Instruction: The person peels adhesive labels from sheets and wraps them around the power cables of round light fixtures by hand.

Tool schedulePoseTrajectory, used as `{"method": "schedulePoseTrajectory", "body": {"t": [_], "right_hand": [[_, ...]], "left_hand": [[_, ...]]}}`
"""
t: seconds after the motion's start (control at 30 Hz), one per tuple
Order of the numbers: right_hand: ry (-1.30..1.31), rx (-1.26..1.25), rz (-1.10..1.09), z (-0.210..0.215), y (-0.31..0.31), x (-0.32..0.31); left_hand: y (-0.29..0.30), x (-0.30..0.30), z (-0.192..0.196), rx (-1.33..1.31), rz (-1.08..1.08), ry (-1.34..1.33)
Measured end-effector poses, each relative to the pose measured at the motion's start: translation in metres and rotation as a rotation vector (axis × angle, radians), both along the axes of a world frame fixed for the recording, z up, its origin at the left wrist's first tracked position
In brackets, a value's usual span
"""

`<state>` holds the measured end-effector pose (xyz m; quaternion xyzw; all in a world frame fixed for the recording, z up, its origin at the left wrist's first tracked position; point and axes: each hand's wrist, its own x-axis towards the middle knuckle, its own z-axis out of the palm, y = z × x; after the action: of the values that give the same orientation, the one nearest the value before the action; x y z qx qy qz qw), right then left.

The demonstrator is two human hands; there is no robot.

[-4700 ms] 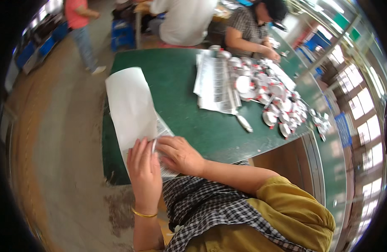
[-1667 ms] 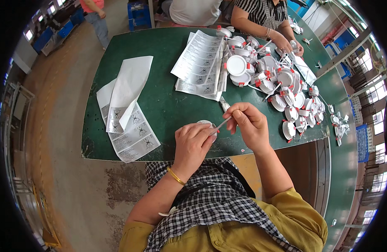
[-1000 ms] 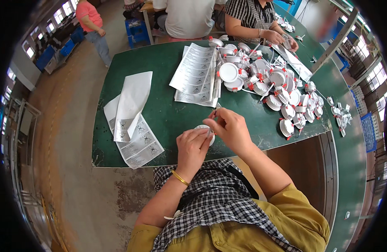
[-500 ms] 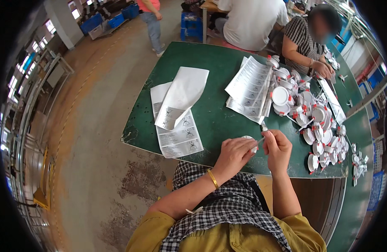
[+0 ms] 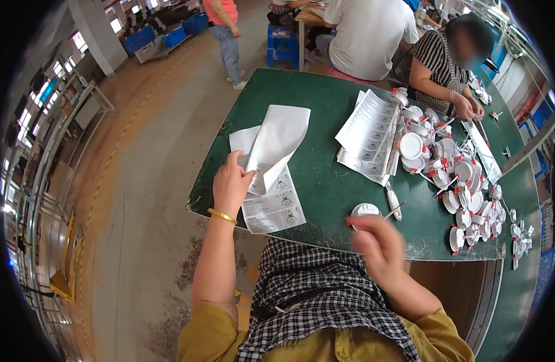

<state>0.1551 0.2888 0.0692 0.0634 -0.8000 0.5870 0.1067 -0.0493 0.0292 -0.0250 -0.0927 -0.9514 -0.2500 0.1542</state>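
Leftmost, the person's left hand, a thin gold bangle at its wrist, reaches out over the near left part of the green-topped desk. Its fingers are curled onto the edge of a loose stack of white printed paper leaflets, with a plain white sheet folded upward just beyond them; whether the fingers pinch a leaflet or only press on it cannot be told.

Further right, near the desk's front edge, lies a small round white plastic lamp housing. The right hand hangs just on the near side of it, blurred, with the fingers loosely bent; something small and reddish shows at the fingertips, but whether they grip it or touch the housing cannot be told. Just right of the housing a slim white tube-shaped tool lies on the desk beside a thin stick.

Farther off, at mid-desk, a second fanned pile of white printed sheets rests. Right of that, a wide heap of round white lamp parts with red clips stretches along the right side of the desk to its near edge.

At the far right end, a co-worker in a striped top has both hands among the parts.
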Motion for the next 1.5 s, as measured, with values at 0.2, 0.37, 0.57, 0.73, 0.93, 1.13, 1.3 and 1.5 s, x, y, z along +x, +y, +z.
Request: {"method": "schedulePoseTrajectory", "body": {"t": [0.2,0.37,0.57,0.73,0.93,1.13,1.3,1.5], "right_hand": [[-0.495,-0.598,-0.037,-0.054,-0.043,-0.09],[-0.426,-0.365,-0.118,-0.058,-0.053,-0.118],[-0.417,-0.798,0.125,-0.066,-0.055,-0.117],[-0.334,-0.67,0.162,-0.069,-0.063,-0.109],[-0.163,-0.426,0.176,-0.06,-0.069,-0.095],[0.024,-0.219,0.164,-0.064,-0.064,-0.096],[0.1,0.04,0.11,-0.054,-0.062,-0.097],[0.141,0.044,0.006,-0.062,-0.06,-0.097]], "left_hand": [[0.025,0.032,0.027,0.487,-0.28,0.02],[0.014,0.068,0.025,0.645,-0.351,0.113],[-0.007,0.086,0.001,1.211,-0.281,-0.133],[-0.01,0.088,0.02,1.553,-0.331,-0.469],[-0.015,0.078,0.032,1.276,-0.369,-0.42],[-0.02,0.085,0.022,1.21,-0.334,-0.425],[-0.015,0.089,0.017,1.222,-0.313,-0.357],[-0.011,0.097,0.013,1.246,-0.292,-0.338]]}}
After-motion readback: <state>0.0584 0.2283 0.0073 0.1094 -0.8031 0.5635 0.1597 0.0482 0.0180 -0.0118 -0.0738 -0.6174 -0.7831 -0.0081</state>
